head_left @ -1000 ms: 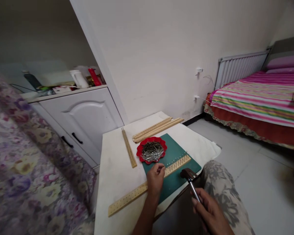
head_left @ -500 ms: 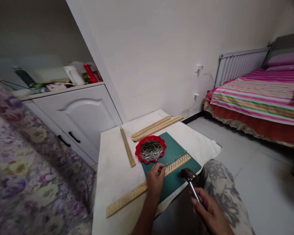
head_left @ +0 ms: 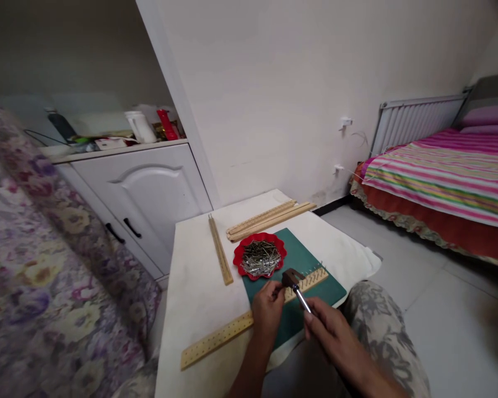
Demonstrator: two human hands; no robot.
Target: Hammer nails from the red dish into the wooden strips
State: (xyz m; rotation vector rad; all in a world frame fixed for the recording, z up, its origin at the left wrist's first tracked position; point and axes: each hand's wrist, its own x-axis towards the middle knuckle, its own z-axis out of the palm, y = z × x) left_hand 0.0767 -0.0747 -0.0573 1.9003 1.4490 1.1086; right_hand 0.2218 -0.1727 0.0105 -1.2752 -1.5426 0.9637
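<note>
One right hand [head_left: 327, 323] is gripping a shiny-handled hammer [head_left: 301, 299]; left hand [head_left: 268, 305] is pinching narrowly, content unclear, over a flat wooden strip [head_left: 222, 336]

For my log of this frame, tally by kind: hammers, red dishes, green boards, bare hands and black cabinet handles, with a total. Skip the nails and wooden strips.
Hammer: 1
Red dish: 1
Green board: 1
Bare hands: 2 (left hand, right hand)
Black cabinet handles: 2
Total: 7
</note>
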